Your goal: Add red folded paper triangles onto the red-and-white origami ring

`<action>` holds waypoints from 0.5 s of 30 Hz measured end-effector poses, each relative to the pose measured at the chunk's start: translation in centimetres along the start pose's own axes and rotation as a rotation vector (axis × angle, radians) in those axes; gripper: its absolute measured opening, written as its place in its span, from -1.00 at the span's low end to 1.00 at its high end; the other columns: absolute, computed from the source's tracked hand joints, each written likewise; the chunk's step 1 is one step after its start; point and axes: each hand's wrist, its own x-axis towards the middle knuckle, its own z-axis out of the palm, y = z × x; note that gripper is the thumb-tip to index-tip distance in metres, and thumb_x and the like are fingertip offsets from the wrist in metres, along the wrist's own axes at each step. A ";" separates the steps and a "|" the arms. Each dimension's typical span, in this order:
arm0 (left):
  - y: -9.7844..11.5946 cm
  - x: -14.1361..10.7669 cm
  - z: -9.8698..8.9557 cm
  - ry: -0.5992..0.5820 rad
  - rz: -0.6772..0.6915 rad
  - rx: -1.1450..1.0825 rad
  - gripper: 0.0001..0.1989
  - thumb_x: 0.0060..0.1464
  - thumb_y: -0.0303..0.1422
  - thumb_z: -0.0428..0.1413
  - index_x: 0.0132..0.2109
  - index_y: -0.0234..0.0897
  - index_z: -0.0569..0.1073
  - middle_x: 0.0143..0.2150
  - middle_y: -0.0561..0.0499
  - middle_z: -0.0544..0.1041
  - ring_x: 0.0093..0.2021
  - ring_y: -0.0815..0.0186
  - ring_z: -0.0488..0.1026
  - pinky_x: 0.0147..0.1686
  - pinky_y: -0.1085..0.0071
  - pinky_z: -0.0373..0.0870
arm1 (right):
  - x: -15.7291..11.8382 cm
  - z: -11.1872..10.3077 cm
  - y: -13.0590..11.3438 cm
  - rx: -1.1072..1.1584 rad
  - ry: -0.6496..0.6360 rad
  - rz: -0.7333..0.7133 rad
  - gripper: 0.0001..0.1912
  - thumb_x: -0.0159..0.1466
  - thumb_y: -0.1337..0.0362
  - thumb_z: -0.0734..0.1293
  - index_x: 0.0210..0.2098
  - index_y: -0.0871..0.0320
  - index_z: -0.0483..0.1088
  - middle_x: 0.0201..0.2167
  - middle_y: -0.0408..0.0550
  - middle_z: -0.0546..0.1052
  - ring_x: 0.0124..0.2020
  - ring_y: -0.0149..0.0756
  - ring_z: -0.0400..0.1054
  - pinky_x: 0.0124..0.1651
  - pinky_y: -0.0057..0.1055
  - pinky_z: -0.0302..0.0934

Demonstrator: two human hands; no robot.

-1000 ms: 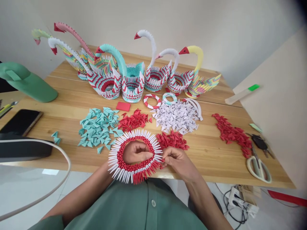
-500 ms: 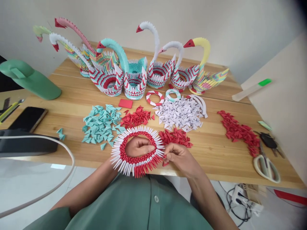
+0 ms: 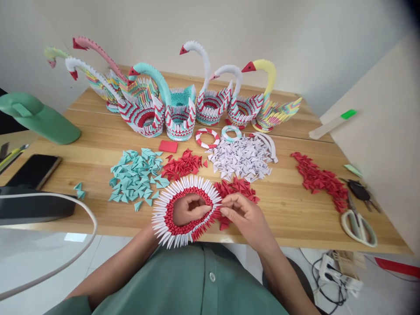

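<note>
My left hand (image 3: 190,208) reaches through the middle of a ring of folded paper pieces (image 3: 163,218) and grips its right side between thumb and fingers. The ring is red inside, with white points around most of its outside and red points at the lower right. At that right edge my right hand (image 3: 241,214) pinches a small red folded paper piece (image 3: 219,210), its tip against the ring. Just behind my right hand lies a pile of red paper pieces (image 3: 236,189). A pile of turquoise pieces (image 3: 134,177) lies left of the ring.
Finished paper swans (image 3: 180,122) stand along the back. White pieces (image 3: 241,157), two small paper rings (image 3: 208,138) and more red pieces (image 3: 320,179) lie on the table. Scissors (image 3: 358,227) and keys (image 3: 359,191) are at right; a green bottle (image 3: 39,118) and phone (image 3: 34,171) at left.
My right hand has brought the red piece up against the ring's right edge. The ring has tilted and been squeezed narrower at the right. The camera view has shifted slightly.
</note>
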 end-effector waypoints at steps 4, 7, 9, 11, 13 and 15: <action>0.2 0.2 -0.6 -0.043 0.028 0.035 -0.63 -0.03 -0.13 0.15 -0.57 -0.29 0.25 -0.64 0.12 0.21 -0.60 0.47 0.14 -0.61 0.54 0.13 | -0.5 -0.5 -0.4 0.004 0.001 -0.012 -0.72 0.25 0.05 0.33 -0.23 0.13 0.46 -0.40 -0.06 0.54 -0.38 -0.29 0.43 -0.32 -0.37 0.35; 0.3 0.3 -0.8 -0.044 0.061 0.079 -0.63 0.00 -0.14 0.12 -0.57 -0.30 0.26 -0.62 0.10 0.23 -0.58 0.45 0.17 -0.58 0.53 0.16 | -0.6 -0.4 -0.3 -0.032 -0.075 0.000 -0.68 0.27 0.03 0.30 -0.31 0.17 0.47 -0.48 -0.07 0.51 -0.43 -0.31 0.40 -0.36 -0.39 0.32; 0.2 0.3 -0.8 -0.044 0.082 0.089 -0.63 0.02 -0.14 0.11 -0.56 -0.31 0.27 -0.62 0.10 0.24 -0.57 0.45 0.17 -0.56 0.52 0.17 | -0.5 -0.1 -0.2 -0.048 -0.103 0.010 -0.70 0.25 0.04 0.32 -0.37 0.17 0.46 -0.53 -0.12 0.47 -0.47 -0.34 0.37 -0.39 -0.41 0.30; 0.2 0.3 -0.8 -0.059 0.093 0.088 -0.63 0.03 -0.15 0.11 -0.56 -0.32 0.28 -0.62 0.11 0.24 -0.57 0.46 0.16 -0.56 0.53 0.17 | -0.5 0.2 -0.1 -0.047 -0.099 0.013 -0.72 0.24 0.06 0.34 -0.41 0.16 0.44 -0.55 -0.14 0.45 -0.49 -0.36 0.34 -0.41 -0.42 0.28; 0.2 0.3 -0.9 -0.080 0.096 0.072 -0.62 0.04 -0.13 0.11 -0.55 -0.32 0.29 -0.62 0.10 0.26 -0.56 0.45 0.17 -0.56 0.54 0.19 | -0.4 0.3 0.0 -0.033 -0.091 0.015 -0.73 0.23 0.07 0.36 -0.42 0.16 0.44 -0.54 -0.14 0.46 -0.49 -0.37 0.33 -0.42 -0.43 0.28; 0.2 0.3 -1.0 -0.090 0.091 0.067 -0.60 0.03 -0.10 0.12 -0.54 -0.34 0.31 -0.60 0.08 0.29 -0.55 0.45 0.19 -0.55 0.53 0.20 | -0.3 0.4 0.0 -0.023 -0.092 0.015 -0.73 0.23 0.08 0.36 -0.43 0.16 0.44 -0.51 -0.13 0.48 -0.50 -0.38 0.32 -0.42 -0.43 0.27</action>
